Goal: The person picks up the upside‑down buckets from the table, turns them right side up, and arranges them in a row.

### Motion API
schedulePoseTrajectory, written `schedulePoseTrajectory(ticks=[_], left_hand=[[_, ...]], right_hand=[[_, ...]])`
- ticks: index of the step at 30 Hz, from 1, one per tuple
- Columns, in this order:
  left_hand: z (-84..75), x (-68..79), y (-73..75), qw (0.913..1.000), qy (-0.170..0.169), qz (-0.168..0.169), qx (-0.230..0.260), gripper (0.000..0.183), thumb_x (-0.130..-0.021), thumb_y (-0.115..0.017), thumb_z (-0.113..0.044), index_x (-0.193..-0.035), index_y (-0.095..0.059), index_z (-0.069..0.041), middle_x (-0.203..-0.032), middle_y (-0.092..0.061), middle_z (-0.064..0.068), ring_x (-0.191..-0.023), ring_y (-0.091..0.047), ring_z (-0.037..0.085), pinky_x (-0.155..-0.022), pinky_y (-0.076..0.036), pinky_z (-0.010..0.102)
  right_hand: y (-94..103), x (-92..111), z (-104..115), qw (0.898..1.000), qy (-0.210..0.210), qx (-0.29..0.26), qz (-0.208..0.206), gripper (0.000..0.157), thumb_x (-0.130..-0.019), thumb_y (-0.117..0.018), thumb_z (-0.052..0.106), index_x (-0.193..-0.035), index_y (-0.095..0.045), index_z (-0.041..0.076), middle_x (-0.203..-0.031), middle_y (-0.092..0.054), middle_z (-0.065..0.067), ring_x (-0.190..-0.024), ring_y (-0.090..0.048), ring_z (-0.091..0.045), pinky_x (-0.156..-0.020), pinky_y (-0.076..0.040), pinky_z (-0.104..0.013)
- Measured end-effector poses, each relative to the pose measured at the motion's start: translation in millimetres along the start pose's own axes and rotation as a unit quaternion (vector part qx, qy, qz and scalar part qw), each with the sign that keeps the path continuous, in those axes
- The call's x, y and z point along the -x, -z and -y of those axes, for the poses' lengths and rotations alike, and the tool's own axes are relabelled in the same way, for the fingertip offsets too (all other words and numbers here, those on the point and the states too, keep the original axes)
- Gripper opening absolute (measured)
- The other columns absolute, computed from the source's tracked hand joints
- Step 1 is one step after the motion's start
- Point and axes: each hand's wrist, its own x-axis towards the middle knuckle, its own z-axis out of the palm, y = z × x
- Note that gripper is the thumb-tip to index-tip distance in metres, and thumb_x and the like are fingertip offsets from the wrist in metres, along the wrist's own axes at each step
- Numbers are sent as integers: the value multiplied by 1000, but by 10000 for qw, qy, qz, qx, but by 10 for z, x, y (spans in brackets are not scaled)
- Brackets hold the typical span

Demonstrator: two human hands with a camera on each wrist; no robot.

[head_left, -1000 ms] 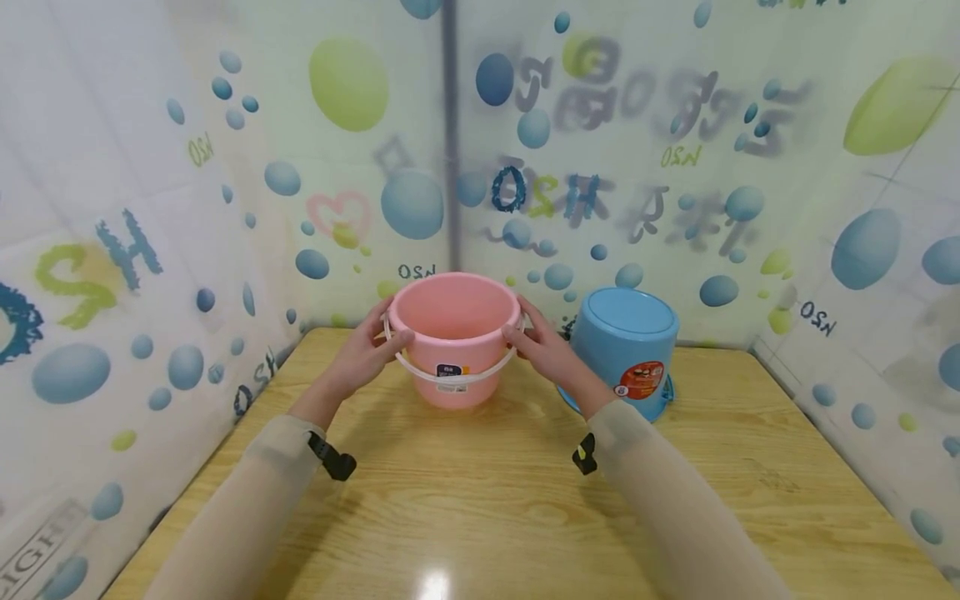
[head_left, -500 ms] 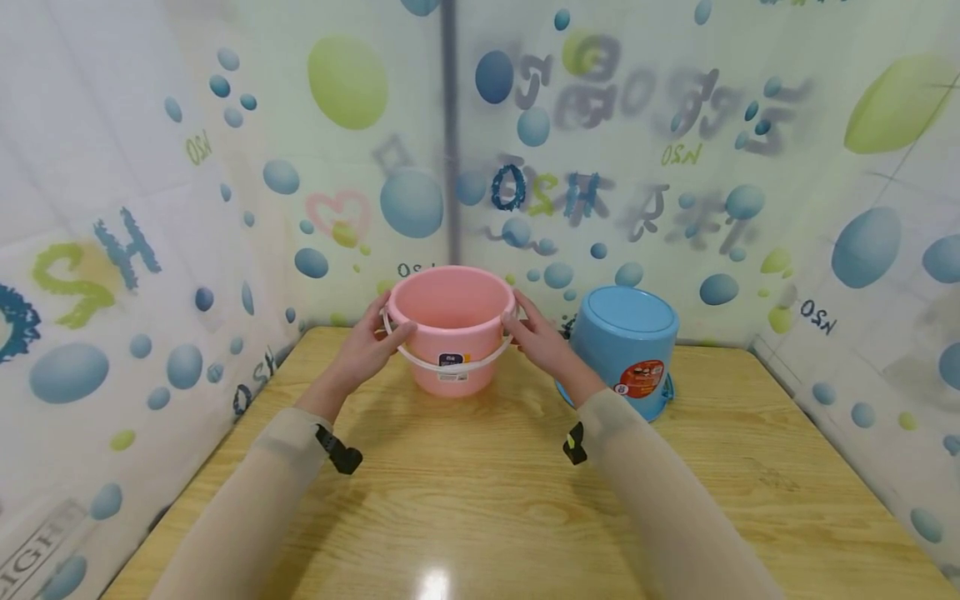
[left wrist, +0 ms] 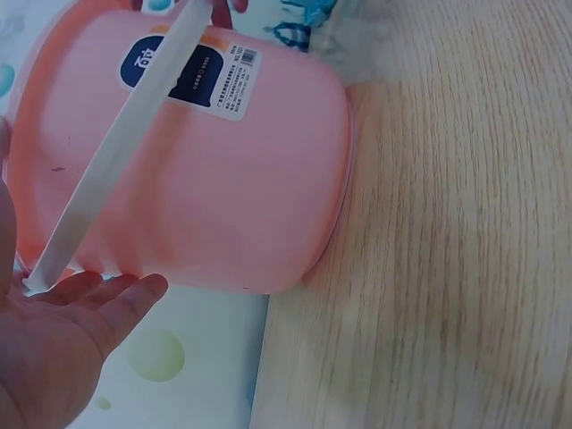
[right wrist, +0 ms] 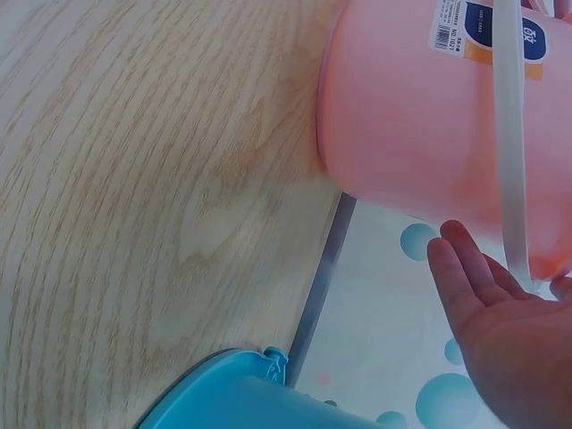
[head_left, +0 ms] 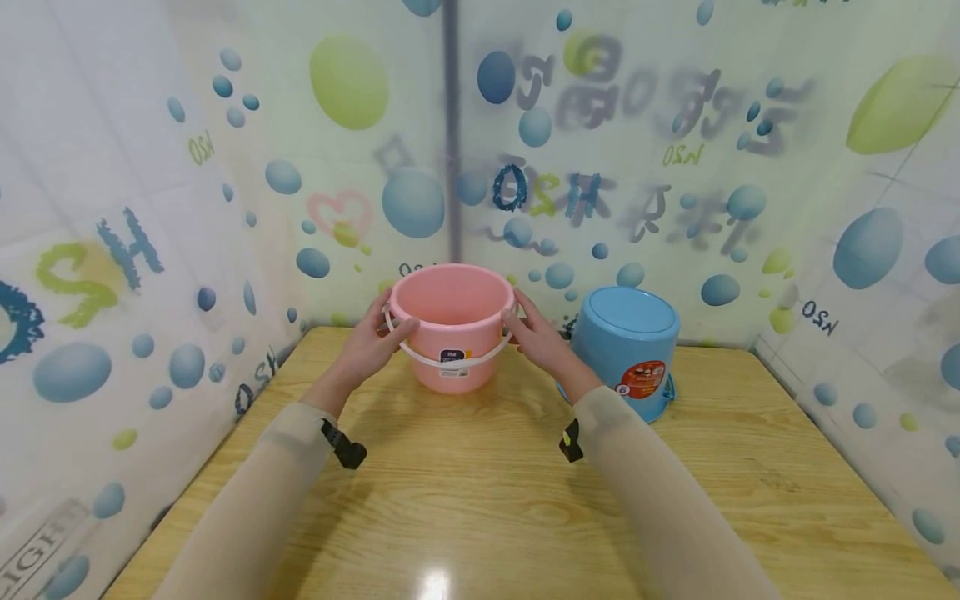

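Observation:
A pink bucket [head_left: 456,333] with a white handle [head_left: 461,362] stands upright, mouth up, near the table's back edge. My left hand [head_left: 367,342] grips its left side just under the rim, thumb at the front. On the opposite side my right hand [head_left: 538,337] holds it the same way, thumb near the rim. The wrist views show the fingers against the outer wall of the bucket [left wrist: 223,170], with the handle [right wrist: 510,134] hanging across its label. Its base is at the tabletop; whether it touches fully I cannot tell.
Right of my right hand, a blue bucket [head_left: 628,342] sits upside down with a red label. The wooden table [head_left: 465,483] reaches back to a patterned curtain [head_left: 637,167], which also hangs on both sides.
The pink bucket has shifted slightly away from me and up in the head view, with both hands moving along with it. The blue bucket has stayed in place.

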Motion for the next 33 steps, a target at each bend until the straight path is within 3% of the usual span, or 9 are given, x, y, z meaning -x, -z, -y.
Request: schedulePoseTrajectory(ticks=[6,12,16,19,22,27,33], left_hand=[[15,-33,7,9999,-2,89,143,100,-89,-65,-67,-163,-3,-41,-169,-22,8,-149,-39,35,-108,-48,51],[-42,-19,23,9995,72,196,224,99,-92,-64,-62,-164,0,-37,-170,-20,9,-150,-36,35,-110,-47,51],[-47,-1,14,9999,55,72,51,101,-93,-63,-64,-164,3,-35,-169,-21,10,-150,-35,35,-113,-43,55],[-28,7,-2,9996,-118,-197,-157,104,-92,-62,-66,-165,3,-31,-170,-18,11,-153,-28,36,-118,-35,58],[-98,49,-6,9974,-401,-505,-335,102,-93,-63,-63,-166,-3,-26,-171,-14,11,-156,-19,35,-123,-27,58],[-275,150,-29,9893,-1059,-908,-420,90,-94,-67,-55,-164,-16,-31,-170,-19,4,-157,-19,26,-126,-23,51],[-547,322,-159,9770,-1980,-712,-341,80,-95,-73,-29,-162,-28,-27,-166,-30,2,-154,-29,21,-124,-31,47]], right_hand=[[2,-4,8,9999,73,-42,118,75,-102,-40,66,-164,-7,40,-148,-53,-14,-127,-60,-37,-102,-49,-58],[-2,-18,-10,10000,53,-2,78,73,-101,-40,69,-162,-7,46,-148,-51,-13,-131,-57,-41,-104,-48,-59],[-13,-5,-9,9999,-53,80,-44,71,-100,-41,69,-159,-5,53,-160,-39,-12,-142,-46,-38,-111,-42,-62],[-14,33,14,9997,-66,161,-154,76,-99,-42,71,-160,-2,50,-168,-25,-9,-150,-35,-35,-114,-38,-63],[4,109,61,9994,3,249,-230,83,-97,-45,72,-162,-1,43,-169,-21,-10,-149,-36,-36,-112,-40,-62],[87,340,192,9988,137,418,-235,84,-98,-47,69,-163,-3,40,-168,-25,-9,-144,-45,-34,-109,-44,-61],[219,649,242,9965,455,695,-20,80,-98,-45,70,-162,-6,42,-168,-26,-3,-145,-44,-29,-113,-42,-58]])
